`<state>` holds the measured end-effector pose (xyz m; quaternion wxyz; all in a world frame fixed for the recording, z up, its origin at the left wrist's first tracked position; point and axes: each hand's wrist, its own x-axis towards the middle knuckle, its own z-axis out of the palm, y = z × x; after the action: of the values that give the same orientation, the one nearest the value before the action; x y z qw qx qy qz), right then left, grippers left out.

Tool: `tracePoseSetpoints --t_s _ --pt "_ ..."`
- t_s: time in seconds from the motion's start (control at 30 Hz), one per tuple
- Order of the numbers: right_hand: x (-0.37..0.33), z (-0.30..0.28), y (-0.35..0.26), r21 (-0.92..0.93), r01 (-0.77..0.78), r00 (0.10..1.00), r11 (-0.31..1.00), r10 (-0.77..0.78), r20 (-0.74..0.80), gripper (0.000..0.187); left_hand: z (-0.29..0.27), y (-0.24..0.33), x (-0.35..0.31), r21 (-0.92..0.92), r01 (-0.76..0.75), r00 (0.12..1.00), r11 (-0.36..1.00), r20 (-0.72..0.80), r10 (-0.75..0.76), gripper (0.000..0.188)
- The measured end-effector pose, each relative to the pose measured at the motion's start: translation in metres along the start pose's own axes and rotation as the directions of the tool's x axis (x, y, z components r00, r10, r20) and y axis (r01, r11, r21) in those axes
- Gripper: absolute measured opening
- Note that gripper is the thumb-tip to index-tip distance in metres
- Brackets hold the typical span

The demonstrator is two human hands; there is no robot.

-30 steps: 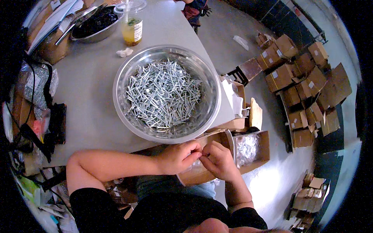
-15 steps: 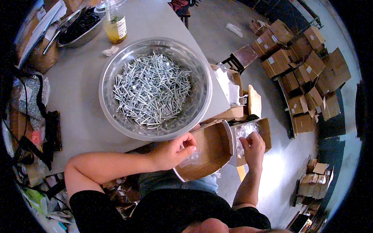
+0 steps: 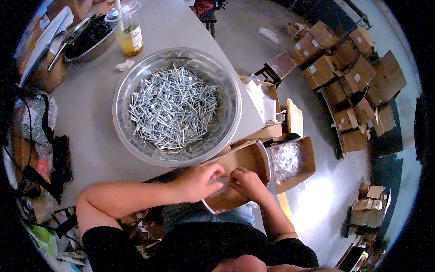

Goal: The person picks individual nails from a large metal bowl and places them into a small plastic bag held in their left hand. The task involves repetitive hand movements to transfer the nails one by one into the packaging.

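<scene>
Grey tabletop [image 3: 86, 113] carries a wide steel bowl [image 3: 226, 86] heaped with silver screws [image 3: 172, 109]. Below its near edge, over an open cardboard box [image 3: 244, 158] at the person's lap, the left hand [image 3: 197, 181] and right hand [image 3: 244, 181] meet, fingertips pinching a small clear plastic bag [image 3: 222, 181] between them. Stacked cartons [image 3: 349, 72] crowd the floor to the right.

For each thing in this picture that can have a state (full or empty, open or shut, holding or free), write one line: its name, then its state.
Large round steel bowl: holds a heap of silver screws.
Brown cardboard box on the lap: open.
Small clear plastic bag: pinched between both hands.
Left hand: gripping the bag.
Right hand: gripping the bag.
Lidded clear plastic cup: partly full of yellow drink.
</scene>
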<state>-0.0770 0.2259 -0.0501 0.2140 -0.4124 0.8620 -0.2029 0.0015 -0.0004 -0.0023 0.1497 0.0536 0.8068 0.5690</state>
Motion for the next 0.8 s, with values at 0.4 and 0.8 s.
tracePoseSetpoints --t_s 0.4,0.8 --pt "0.028 -0.109 -0.085 0.098 0.216 0.96 0.971 -0.193 -0.201 0.024 0.009 -0.017 0.003 -0.183 -0.179 0.98 0.967 -0.121 0.158 0.014" --pt "0.115 -0.144 -0.14 -0.34 0.542 0.835 0.768 -0.447 0.321 0.06 0.011 -0.011 -0.001 0.004 -0.25 0.965 0.968 -0.075 0.25 0.016"
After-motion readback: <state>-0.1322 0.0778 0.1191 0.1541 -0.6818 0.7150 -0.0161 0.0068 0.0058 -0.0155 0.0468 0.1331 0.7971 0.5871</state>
